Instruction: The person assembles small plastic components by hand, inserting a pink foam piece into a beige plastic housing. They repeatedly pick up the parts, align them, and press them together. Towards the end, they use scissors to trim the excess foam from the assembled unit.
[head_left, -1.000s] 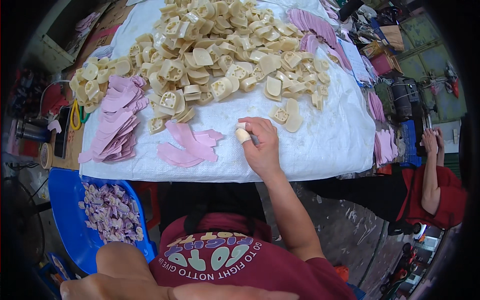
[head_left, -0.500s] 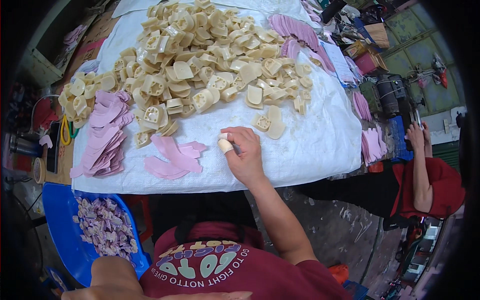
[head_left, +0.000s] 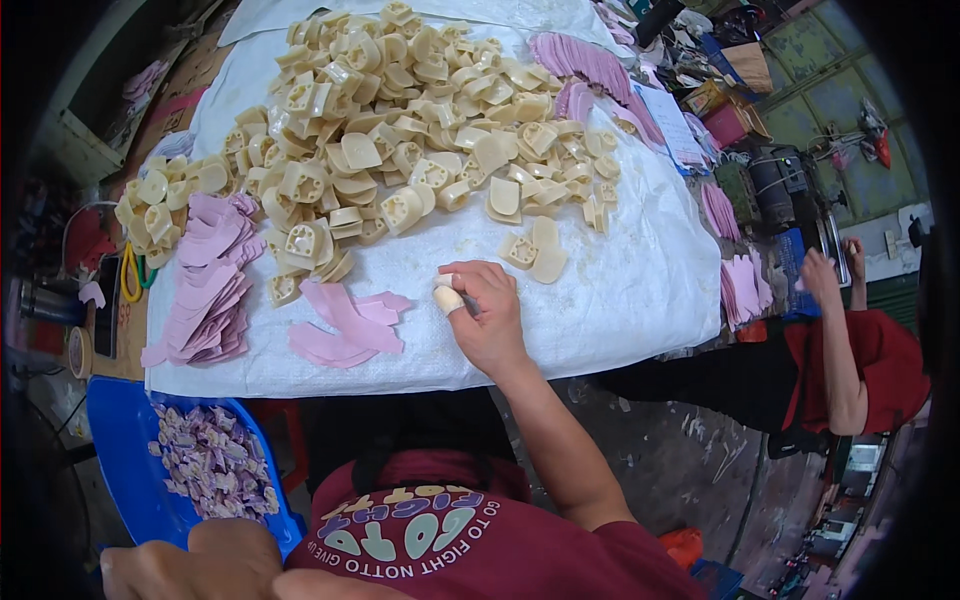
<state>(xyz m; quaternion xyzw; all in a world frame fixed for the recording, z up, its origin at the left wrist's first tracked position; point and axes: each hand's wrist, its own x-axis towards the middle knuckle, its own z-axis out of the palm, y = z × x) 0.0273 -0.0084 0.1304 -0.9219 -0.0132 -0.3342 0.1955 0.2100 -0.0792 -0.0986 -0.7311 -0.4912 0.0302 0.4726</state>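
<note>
My right hand (head_left: 490, 315) rests on the white sheet (head_left: 610, 320) near the table's front edge. Its fingers are curled in, thumb tip close to the index tip, and nothing shows between them. Pale covers sit on the thumb and index finger. Left of it lie a few loose pink curved strips (head_left: 350, 325). Just beyond it is a pair of cream molded cup-like pieces (head_left: 535, 250). My left hand (head_left: 190, 560) is raised close to the camera at the lower left; its fingers are partly hidden or cut off, so its grip cannot be told.
A large heap of cream molded pieces (head_left: 400, 130) covers the far table. Stacked pink strips (head_left: 210, 280) lie at the left, more pink strips (head_left: 590, 65) at the far right. A blue tub (head_left: 125, 440) holds small purple-and-cream pieces. Another person (head_left: 850, 370) works at the right.
My left hand has shifted at the lower left, its knuckles now showing where a forearm and stretched finger were. My right hand stays put. The other person's hands have moved apart.
</note>
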